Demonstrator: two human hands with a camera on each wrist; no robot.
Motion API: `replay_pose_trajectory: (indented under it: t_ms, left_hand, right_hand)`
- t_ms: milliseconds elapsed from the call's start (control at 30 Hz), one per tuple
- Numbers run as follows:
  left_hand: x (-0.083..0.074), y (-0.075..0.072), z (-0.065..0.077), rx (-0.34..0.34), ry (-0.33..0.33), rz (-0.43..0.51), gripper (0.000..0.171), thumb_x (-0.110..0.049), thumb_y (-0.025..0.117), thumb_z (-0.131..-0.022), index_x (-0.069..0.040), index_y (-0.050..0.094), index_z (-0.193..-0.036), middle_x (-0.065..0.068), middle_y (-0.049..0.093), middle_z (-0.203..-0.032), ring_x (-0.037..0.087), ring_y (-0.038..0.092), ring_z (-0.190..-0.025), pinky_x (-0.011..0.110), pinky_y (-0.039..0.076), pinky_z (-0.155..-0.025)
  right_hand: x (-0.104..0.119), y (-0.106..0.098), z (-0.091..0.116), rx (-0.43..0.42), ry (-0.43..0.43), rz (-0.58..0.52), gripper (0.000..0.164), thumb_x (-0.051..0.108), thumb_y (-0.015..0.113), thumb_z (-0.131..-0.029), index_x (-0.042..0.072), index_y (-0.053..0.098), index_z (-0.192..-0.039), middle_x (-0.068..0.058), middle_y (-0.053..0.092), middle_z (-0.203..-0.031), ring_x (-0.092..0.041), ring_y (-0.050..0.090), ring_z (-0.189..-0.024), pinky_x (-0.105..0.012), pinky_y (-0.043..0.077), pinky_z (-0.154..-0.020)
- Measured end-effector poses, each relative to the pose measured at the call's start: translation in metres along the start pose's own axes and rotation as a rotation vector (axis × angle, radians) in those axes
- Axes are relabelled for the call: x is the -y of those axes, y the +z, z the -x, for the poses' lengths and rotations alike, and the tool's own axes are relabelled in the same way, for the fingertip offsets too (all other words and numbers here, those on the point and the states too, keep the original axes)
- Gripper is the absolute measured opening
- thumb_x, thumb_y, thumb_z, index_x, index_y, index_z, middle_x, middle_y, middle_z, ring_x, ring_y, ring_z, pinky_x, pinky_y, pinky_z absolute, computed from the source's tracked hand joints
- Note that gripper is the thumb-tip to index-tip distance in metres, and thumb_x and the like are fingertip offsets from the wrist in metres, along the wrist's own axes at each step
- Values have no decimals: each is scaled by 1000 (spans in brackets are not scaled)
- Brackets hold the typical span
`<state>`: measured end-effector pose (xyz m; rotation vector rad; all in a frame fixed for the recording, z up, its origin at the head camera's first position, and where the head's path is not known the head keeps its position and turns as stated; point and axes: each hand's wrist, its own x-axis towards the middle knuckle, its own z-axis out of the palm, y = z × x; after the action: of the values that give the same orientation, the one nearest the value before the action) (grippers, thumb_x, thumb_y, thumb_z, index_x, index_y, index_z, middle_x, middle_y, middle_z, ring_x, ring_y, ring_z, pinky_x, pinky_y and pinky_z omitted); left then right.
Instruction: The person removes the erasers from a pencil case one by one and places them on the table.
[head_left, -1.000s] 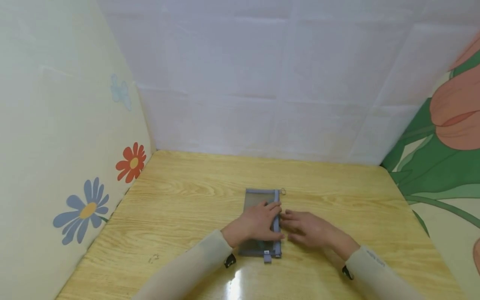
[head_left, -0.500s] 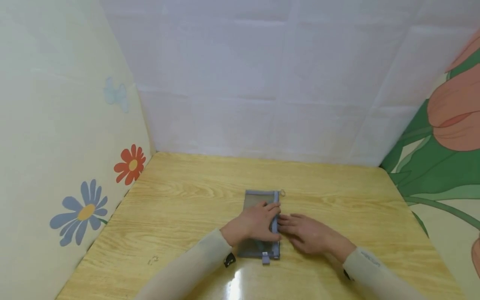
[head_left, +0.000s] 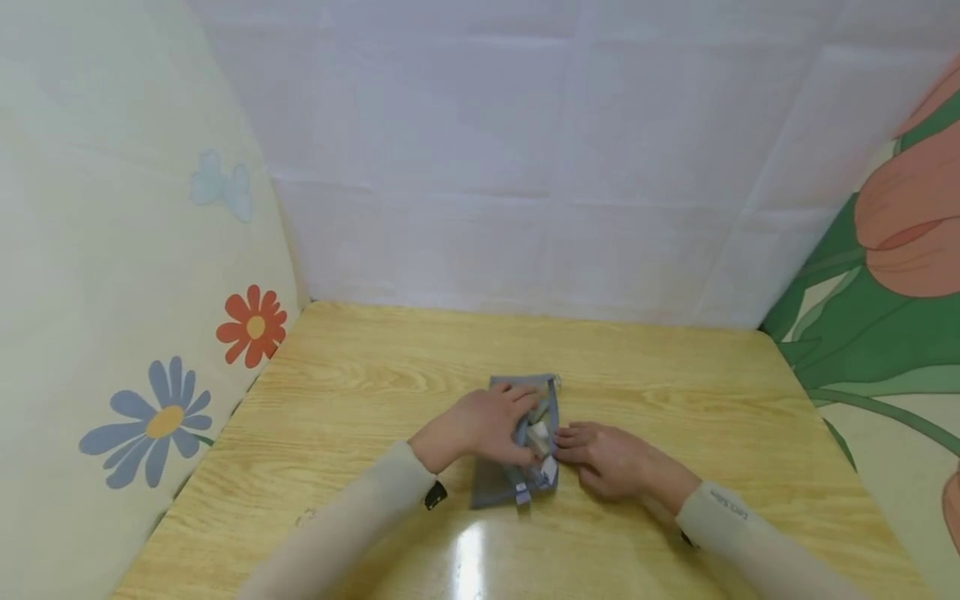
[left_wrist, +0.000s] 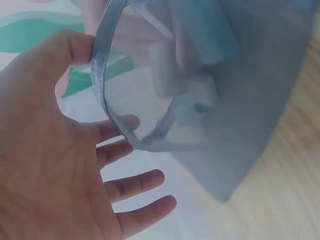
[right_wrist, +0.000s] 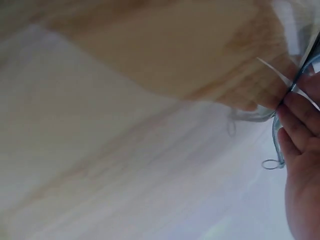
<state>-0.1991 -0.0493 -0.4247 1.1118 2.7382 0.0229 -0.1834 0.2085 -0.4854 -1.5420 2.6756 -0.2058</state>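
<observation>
A blue-grey mesh zipper pouch [head_left: 491,485] lies on the wooden table, its mouth spread apart on the right side. Pale, partly whitish contents [head_left: 538,435] show in the gap; their kind is unclear. My left hand [head_left: 491,425] holds the near-left rim, with thumb and forefinger hooked at the trim band [left_wrist: 100,70] and the other fingers spread. Through the mesh, blurred blue and white objects [left_wrist: 195,102] are visible. On the opposite rim, my right hand [head_left: 611,458] pinches the edge with its fingertips. A small metal ring [right_wrist: 270,164] hangs from the pouch's corner.
The wood-grain table [head_left: 375,367] extends around the pouch. A white sheet [head_left: 450,167] stands behind it. Panels printed with flowers close off the left side [head_left: 165,421] and the right side [head_left: 900,242].
The pouch lay flat with its mouth edges together; now the mouth is parted and contents show. My left hand has drawn its rim leftward, while the right stays at the other rim.
</observation>
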Motion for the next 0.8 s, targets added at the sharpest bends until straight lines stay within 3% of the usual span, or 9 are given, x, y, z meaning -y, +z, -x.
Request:
replay_pose_trajectory:
  t_ms: [133,267,567,667,800]
  left_hand:
    - [8,-4,11,-34,-21,23,84,-65,58,-86,-16,45,-152,3,29,-165,37,37,-144,48,51,-100]
    - [12,3,22,-51,-41,61,87,-67,55,-87,-11,42,-153,6,27,-165,44,36,-143,49,53,-96]
    - [19,27,38,-115,-46,172,85,-58,58,-88,-8,38,-153,4,24,-164,30,46,-133,37,56,-79]
    - [21,32,39,-153,-29,195,84,-57,59,-88,-6,39,-152,5,25,-163,28,46,-132,37,56,-83]
    - [23,36,38,-221,32,211,80,-51,63,-88,-4,43,-149,6,30,-162,29,44,-135,42,51,-99]
  right_hand:
    - [1,-3,-1,-4,2,3,38,12,59,-94,8,67,-131,-9,64,-137,-28,57,-131,-46,41,-112]
    - [1,-5,-2,-8,-3,2,38,12,58,-94,7,68,-130,-10,64,-136,-27,57,-130,-45,41,-112]
    - [2,-5,-2,2,12,-19,37,11,56,-96,7,68,-130,-10,63,-137,-26,57,-131,-45,40,-113]
    - [2,-5,-1,-9,16,-35,36,10,57,-95,7,69,-129,-10,64,-137,-26,57,-131,-45,40,-113]
    - [1,-4,-1,-24,10,-43,36,9,57,-95,7,70,-128,-10,64,-136,-26,58,-130,-46,40,-113]
